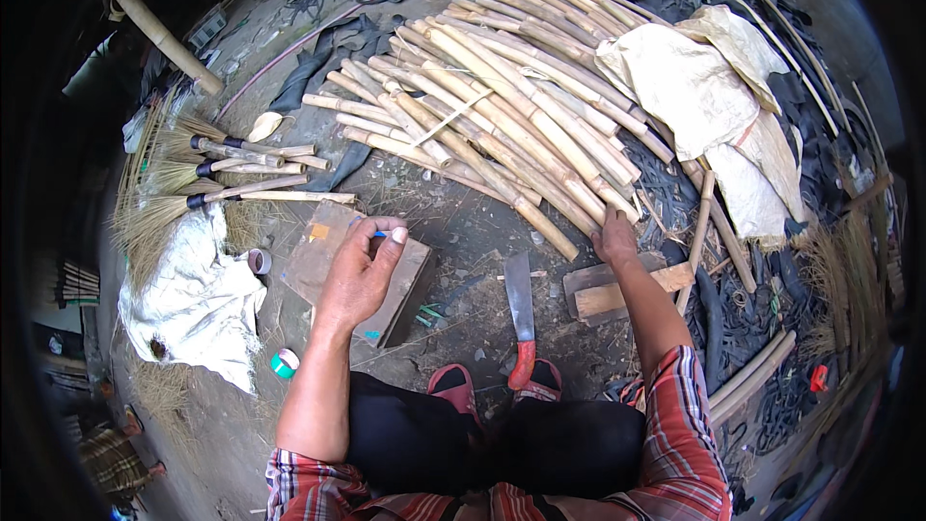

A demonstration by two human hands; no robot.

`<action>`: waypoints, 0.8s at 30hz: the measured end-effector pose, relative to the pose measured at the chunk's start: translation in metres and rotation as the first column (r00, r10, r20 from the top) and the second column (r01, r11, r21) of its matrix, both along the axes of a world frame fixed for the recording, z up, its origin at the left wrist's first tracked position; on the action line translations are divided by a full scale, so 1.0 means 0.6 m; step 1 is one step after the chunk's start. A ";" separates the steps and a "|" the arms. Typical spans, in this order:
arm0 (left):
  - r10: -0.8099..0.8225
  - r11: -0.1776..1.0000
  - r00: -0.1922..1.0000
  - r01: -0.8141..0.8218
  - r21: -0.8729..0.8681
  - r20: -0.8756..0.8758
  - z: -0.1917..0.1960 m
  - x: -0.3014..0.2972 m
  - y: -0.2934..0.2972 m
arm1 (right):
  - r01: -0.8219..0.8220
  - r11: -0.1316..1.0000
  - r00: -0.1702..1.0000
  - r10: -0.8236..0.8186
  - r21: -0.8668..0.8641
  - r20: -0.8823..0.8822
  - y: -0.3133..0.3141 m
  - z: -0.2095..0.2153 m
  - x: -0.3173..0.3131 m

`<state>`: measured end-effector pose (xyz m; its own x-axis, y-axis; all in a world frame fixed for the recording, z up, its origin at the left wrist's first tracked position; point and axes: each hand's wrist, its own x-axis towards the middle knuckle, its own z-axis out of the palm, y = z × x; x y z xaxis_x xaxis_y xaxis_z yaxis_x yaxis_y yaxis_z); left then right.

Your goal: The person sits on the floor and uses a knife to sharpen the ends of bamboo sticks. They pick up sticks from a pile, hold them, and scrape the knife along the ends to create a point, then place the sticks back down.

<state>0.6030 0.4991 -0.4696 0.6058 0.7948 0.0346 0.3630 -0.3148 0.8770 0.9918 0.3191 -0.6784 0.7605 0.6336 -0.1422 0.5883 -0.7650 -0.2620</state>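
Note:
My left hand (365, 270) is closed over a wooden block (405, 275), with a thin blue thing, perhaps a pen, (380, 233) showing between thumb and fingers. My right hand (617, 236) reaches to the near end of a heap of cut bamboo poles (521, 125), its fingers curled at the end of one pole (581, 207). Part of that grip is hidden by the hand itself. Between my arms a machete (521, 309) lies on the ground, blade pointing away and red handle by my feet.
Grass brooms (207, 174) with bamboo handles lie at left by a white sack (198, 304). A green tape roll (285, 363) is near my left forearm. Pale sacking (685, 87) covers the poles' right side. A small wood block (603, 301) sits beneath my right forearm. Black rubber strips (772, 328) spread at right.

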 end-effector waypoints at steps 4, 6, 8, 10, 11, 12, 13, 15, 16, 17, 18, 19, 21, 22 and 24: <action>-0.037 0.998 0.996 0.041 0.046 -0.077 0.007 0.002 -0.001 | -0.181 0.980 0.972 0.191 0.084 -0.139 0.007 0.009 -0.024; -0.048 0.998 0.992 0.053 0.035 -0.120 0.013 0.003 -0.012 | -0.246 0.962 0.953 0.263 0.122 -0.148 -0.003 0.027 -0.043; -0.093 0.995 0.992 0.095 0.021 -0.083 0.018 0.003 -0.026 | -0.224 0.970 0.956 0.238 0.099 -0.170 -0.013 0.047 -0.056; -0.119 0.993 0.990 0.120 0.012 -0.071 0.023 -0.006 -0.047 | -0.275 0.960 0.953 0.266 -0.048 -0.145 -0.009 0.063 -0.063; -0.109 0.994 0.992 0.111 0.019 -0.067 0.025 -0.012 -0.057 | -0.297 0.948 0.947 0.277 -0.114 -0.165 -0.003 0.067 -0.066; -0.105 0.994 0.993 0.106 0.027 -0.050 0.028 -0.018 -0.065 | -0.348 0.919 0.927 0.308 -0.184 -0.212 0.006 0.067 -0.072; -0.096 0.995 0.995 0.097 0.028 -0.038 0.032 -0.022 -0.071 | -0.392 0.887 0.909 0.333 -0.245 -0.252 0.019 0.063 -0.081; -0.090 0.994 0.995 0.092 0.066 -0.036 0.040 -0.027 -0.071 | -0.433 0.852 0.881 0.332 -0.294 -0.337 0.047 0.044 -0.110; -0.085 0.993 0.996 0.088 0.081 -0.037 0.044 -0.028 -0.068 | -0.430 0.856 0.871 0.310 -0.286 -0.380 0.061 0.027 -0.136; -0.089 0.992 0.995 0.092 0.081 -0.043 0.048 -0.028 -0.063 | -0.416 0.860 0.869 0.280 -0.294 -0.408 0.074 0.008 -0.165; -0.093 0.992 0.995 0.097 0.082 -0.048 0.051 -0.027 -0.057 | -0.397 0.884 0.863 0.267 -0.248 -0.428 0.082 -0.014 -0.203; -0.087 0.991 0.996 0.089 0.100 -0.030 0.053 -0.027 -0.052 | -0.362 0.905 0.869 0.241 -0.225 -0.432 0.091 -0.035 -0.241; -0.091 0.991 0.993 0.098 0.088 -0.081 0.051 -0.029 -0.045 | -0.267 0.959 0.905 0.218 -0.089 -0.366 0.092 -0.071 -0.317; -0.126 0.988 0.988 0.133 0.082 -0.085 0.046 -0.029 -0.042 | -0.236 0.969 0.915 0.197 -0.071 -0.352 0.083 -0.080 -0.338; -0.181 0.977 0.979 0.189 0.097 -0.089 0.033 -0.032 -0.036 | -0.144 0.986 0.940 0.109 -0.087 -0.324 0.082 -0.085 -0.369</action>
<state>0.5839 0.4778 -0.4496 0.7462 0.6632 0.0578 0.3566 -0.4716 0.8065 0.7706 0.3682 -0.7295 0.5793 0.6891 -0.4355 0.5818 -0.7237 -0.3712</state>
